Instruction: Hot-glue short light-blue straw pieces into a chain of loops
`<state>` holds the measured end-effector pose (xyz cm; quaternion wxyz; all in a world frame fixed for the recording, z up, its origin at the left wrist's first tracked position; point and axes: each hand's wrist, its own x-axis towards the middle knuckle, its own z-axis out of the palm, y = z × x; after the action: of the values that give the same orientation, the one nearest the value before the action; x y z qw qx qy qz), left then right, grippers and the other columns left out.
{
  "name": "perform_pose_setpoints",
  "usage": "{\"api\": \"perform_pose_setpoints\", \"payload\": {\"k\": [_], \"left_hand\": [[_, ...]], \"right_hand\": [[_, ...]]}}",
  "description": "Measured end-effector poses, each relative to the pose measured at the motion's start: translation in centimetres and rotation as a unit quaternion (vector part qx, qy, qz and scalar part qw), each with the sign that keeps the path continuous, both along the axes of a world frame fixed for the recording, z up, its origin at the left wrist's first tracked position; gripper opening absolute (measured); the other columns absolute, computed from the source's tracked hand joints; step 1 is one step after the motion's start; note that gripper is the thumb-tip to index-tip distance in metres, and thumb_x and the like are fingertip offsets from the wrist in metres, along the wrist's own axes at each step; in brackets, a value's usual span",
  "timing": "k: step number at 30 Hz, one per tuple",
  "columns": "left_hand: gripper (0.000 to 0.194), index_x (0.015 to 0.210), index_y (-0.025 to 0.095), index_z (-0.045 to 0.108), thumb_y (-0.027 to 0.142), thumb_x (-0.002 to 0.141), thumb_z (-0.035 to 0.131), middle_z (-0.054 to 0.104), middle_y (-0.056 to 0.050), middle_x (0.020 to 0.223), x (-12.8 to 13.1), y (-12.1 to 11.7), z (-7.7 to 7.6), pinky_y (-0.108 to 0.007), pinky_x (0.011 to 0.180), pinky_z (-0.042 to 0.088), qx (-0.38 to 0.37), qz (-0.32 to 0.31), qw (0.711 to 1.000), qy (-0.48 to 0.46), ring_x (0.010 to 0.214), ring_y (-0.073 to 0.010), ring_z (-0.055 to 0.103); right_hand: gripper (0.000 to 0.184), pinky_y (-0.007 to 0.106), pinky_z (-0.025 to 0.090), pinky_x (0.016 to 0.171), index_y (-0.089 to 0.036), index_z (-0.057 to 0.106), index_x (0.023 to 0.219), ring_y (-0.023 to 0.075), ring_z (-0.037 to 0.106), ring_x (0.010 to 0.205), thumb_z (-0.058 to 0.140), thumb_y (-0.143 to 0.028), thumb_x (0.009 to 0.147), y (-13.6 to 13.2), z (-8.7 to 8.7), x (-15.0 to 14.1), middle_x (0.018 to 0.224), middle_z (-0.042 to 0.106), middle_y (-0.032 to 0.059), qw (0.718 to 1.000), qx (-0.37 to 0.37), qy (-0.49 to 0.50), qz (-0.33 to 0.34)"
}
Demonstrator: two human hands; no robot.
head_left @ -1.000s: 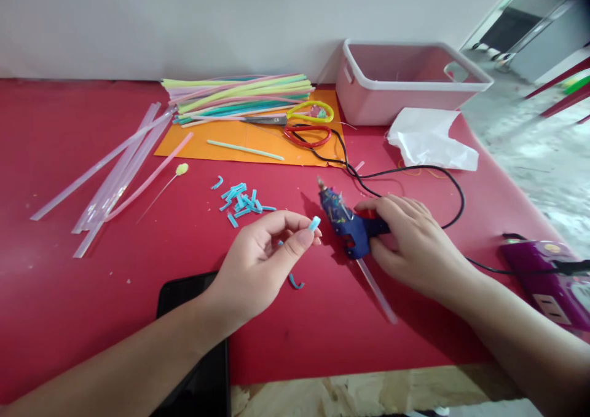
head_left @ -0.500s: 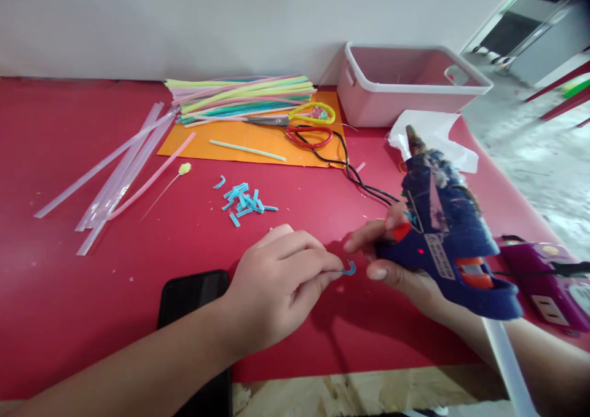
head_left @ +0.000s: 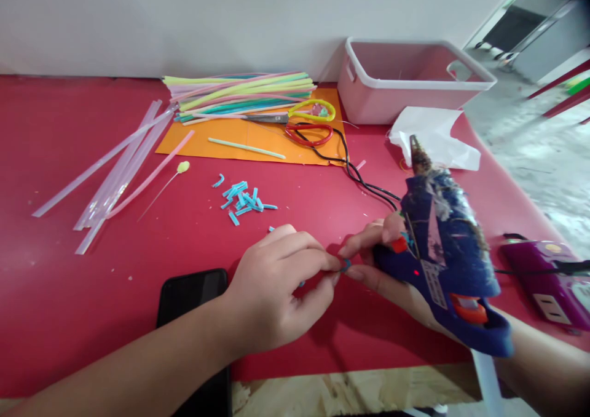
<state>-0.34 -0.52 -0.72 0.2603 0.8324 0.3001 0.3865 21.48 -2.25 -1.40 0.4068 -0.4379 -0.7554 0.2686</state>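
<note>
My left hand (head_left: pixel 286 288) is closed, thumb and index pinching a small curled blue strip (head_left: pixel 345 265) above the red table. The fingertips of my right hand (head_left: pixel 382 263) meet the strip's other side. That same right hand holds a blue hot glue gun (head_left: pixel 442 238), nozzle pointing up and away, a clear glue stick (head_left: pixel 486 374) hanging from its rear and a small red light lit. A second bit of blue shows under my left fingers. Beyond my left hand lies a pile of short blue cut pieces (head_left: pixel 244 199), with one curled piece (head_left: pixel 218 181) beside it.
Colourful pipe cleaners (head_left: pixel 244 97) and scissors (head_left: pixel 308 135) lie on an orange sheet (head_left: pixel 193 149). Clear glue sticks (head_left: pixel 124 171) are at left. A pink bin (head_left: pixel 387 100), white paper (head_left: pixel 433 134), a purple power strip (head_left: pixel 544 281) and a black phone (head_left: pixel 193 288) surround my hands.
My right hand has lifted the glue gun off the table and tilted it upright. My left hand has moved right and lower, and my right fingertips have come in to touch the blue strip.
</note>
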Motion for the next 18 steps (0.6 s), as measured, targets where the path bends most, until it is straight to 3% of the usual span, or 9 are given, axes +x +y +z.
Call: {"api": "perform_pose_setpoints", "payload": {"k": [3,8,18], "left_hand": [[0.012,0.094,0.014,0.071,0.009,0.086,0.064,0.074,-0.004,0.084,0.0,0.0,0.1,-0.029,0.066,0.047,-0.007,0.004,1.0,0.0,0.069,-0.0141,0.058],[0.007,0.091,0.016,0.069,0.012,0.087,0.065,0.073,-0.003,0.084,0.0,0.0,0.1,-0.029,0.068,0.047,-0.016,0.001,1.0,0.001,0.071,-0.0139,0.06],[0.009,0.086,0.016,0.067,0.008,0.083,0.068,0.07,0.0,0.08,-0.1,0.4,0.3,-0.026,0.071,0.047,-0.073,-0.004,0.997,-0.018,0.075,-0.0122,0.063]], "right_hand": [[0.02,0.022,0.057,0.056,-0.027,0.056,0.096,0.0121,0.068,0.062,0.072,-0.024,0.085,0.0,0.5,-0.3,0.083,0.075,-0.0007,0.999,-0.029,0.018,-0.008],[0.015,0.023,0.056,0.051,-0.028,0.058,0.094,0.0138,0.068,0.059,0.071,-0.025,0.086,0.1,0.8,-0.6,0.082,0.075,0.0004,1.0,-0.016,0.016,-0.004],[0.024,0.022,0.055,0.049,-0.029,0.049,0.095,0.0147,0.07,0.063,0.069,-0.019,0.087,0.3,1.3,-0.6,0.079,0.074,-0.0015,1.0,-0.01,0.015,0.011]]}}
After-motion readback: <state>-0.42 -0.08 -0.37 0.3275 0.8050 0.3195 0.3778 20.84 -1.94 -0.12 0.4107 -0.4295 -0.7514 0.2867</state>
